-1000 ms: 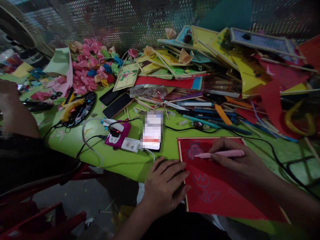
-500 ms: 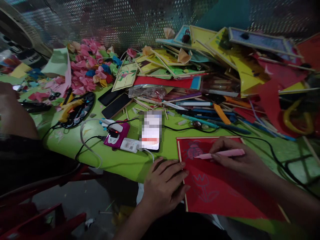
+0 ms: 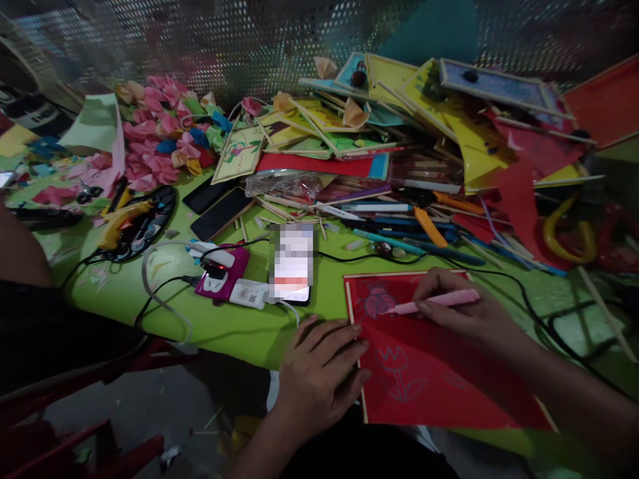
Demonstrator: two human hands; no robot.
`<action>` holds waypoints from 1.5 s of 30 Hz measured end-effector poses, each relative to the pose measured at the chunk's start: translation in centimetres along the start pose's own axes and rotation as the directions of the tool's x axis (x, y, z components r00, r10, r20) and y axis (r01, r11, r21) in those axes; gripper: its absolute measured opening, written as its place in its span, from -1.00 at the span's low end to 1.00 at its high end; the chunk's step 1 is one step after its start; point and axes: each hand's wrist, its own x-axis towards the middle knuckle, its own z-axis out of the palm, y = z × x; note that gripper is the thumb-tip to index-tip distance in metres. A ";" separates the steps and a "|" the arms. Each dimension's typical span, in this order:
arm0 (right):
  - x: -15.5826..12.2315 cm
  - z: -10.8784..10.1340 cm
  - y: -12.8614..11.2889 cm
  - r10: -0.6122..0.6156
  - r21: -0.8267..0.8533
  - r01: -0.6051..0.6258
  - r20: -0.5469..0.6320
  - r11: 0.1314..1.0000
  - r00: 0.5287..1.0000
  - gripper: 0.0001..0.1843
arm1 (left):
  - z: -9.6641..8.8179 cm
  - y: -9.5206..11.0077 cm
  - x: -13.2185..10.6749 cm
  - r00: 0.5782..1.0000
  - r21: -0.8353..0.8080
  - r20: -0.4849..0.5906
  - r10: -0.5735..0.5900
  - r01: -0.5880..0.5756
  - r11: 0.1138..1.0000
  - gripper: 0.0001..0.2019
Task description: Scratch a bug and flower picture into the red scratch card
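A red sheet [image 3: 449, 399] edged with thin pale sticks lies at the table's near edge. Drawn on it are a tulip [image 3: 394, 362] in bluish outline and, above it, a round ladybug-like figure [image 3: 378, 303] with pink colouring. Between the fingers of my right hand [image 3: 444, 303] is a pink marker [image 3: 456, 298], its tip at or just over the lower right of that figure. My left hand [image 3: 319, 366] rests flat at the sheet's left border, fingers stretched out and fingertips on the edge. Nothing shows in it.
Left of the sheet are a lit phone [image 3: 292, 266] and a magenta power strip [image 3: 224, 273] with plugs and cables. Pens, sticks and framed pictures [image 3: 494, 83] pile up behind. Pink paper flowers [image 3: 154, 133] and a yellow glue gun [image 3: 120, 223] lie left, near another person's arm [image 3: 22, 246].
The view has shifted slightly, so most things sit further left. On the ladybug-like figure, the marker tip has moved slightly. My left hand stays at the sheet's edge.
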 end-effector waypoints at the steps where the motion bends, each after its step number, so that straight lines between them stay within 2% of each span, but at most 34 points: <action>1: 0.0 0.0 -0.1 -0.004 -0.011 0.004 -0.003 1.000 1.000 -0.81 | 0.0 0.0 0.0 1.000 0.000 0.002 0.000 0.000 1.000 -0.78; 6: 0.1 -0.1 -0.4 0.000 -0.031 0.000 -0.012 1.000 1.000 -0.81 | 0.0 0.0 0.1 1.000 0.001 -0.001 -0.004 0.004 1.000 -0.78; 18: 0.1 0.1 0.0 0.027 0.048 -0.028 0.004 0.998 1.000 -0.82 | 0.0 0.0 0.0 1.000 0.014 0.002 0.001 -0.001 1.000 -0.78; 30: 0.0 0.3 -0.3 0.070 0.015 -0.071 0.019 0.997 0.997 -0.77 | 0.0 0.1 0.1 1.000 0.018 -0.001 0.002 -0.002 1.000 -0.79; 45: -0.1 0.3 -0.5 0.063 -0.007 -0.063 0.044 0.998 0.997 -0.74 | 0.1 0.1 -0.2 1.000 0.023 0.004 -0.013 0.013 1.000 -0.77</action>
